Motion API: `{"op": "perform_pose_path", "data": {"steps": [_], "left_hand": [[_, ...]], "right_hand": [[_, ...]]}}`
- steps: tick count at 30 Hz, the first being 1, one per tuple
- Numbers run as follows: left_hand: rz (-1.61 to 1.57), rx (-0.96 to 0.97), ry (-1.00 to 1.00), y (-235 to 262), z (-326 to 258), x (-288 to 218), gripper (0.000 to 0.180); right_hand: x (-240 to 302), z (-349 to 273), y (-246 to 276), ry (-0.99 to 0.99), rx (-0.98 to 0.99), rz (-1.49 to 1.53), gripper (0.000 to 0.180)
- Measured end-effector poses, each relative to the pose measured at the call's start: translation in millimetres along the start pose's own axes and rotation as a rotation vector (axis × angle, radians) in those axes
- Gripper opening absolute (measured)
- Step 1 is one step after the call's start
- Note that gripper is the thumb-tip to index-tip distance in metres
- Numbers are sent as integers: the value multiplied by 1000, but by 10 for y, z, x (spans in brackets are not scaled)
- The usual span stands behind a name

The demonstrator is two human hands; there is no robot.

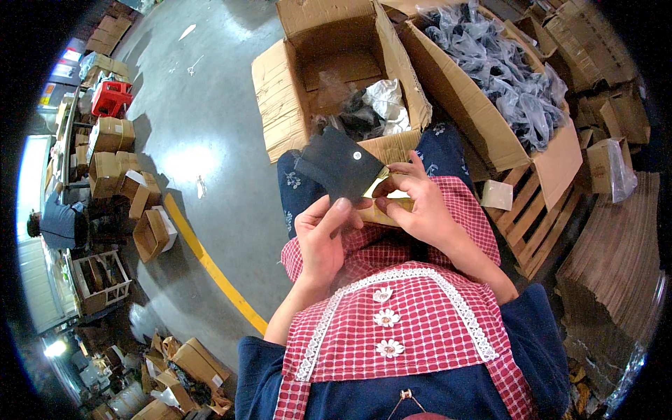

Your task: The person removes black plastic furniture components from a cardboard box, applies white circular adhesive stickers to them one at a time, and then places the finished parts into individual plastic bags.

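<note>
My left hand (pixel 324 234) pinches the lower edge of a flat, dark, squarish piece (pixel 341 168) between thumb and fingers. On its face is a small round white mark (pixel 358 155); whether the piece is a pouch or folded material I cannot tell. Close to its right corner is my right hand (pixel 416 203), thumb and forefinger curled together and other fingers partly raised. What lies between those fingertips is hidden. Beside and partly under them is a pale yellow sheet-like thing (pixel 397 194) above my lap.
Beyond my knees stands an open carton (pixel 280 91) containing dark pieces and crumpled white wrapping. To its right, a larger carton (pixel 455 91) of clear-bagged dark items is beside a wooden pallet (pixel 535 238). Flattened cardboard (pixel 616 245) is stacked far right. Another person (pixel 61 222) is at far left.
</note>
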State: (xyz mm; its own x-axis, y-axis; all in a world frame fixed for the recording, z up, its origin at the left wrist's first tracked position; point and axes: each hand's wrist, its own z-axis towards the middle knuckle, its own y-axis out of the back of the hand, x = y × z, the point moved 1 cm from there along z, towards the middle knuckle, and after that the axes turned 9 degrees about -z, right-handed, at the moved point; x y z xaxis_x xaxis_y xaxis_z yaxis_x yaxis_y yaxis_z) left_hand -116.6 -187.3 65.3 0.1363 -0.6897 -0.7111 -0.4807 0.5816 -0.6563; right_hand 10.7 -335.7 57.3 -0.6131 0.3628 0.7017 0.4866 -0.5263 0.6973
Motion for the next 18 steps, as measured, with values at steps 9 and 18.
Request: {"op": "perform_pose_path", "data": {"steps": [9, 18], "left_hand": [[61, -35, 16, -63, -24, -7, 23], [108, -1, 17, -109, -54, -1, 17]], "right_hand": [[-30, 23, 5, -81, -7, 69, 27], [-116, 65, -107, -240, 6, 334, 25]]}}
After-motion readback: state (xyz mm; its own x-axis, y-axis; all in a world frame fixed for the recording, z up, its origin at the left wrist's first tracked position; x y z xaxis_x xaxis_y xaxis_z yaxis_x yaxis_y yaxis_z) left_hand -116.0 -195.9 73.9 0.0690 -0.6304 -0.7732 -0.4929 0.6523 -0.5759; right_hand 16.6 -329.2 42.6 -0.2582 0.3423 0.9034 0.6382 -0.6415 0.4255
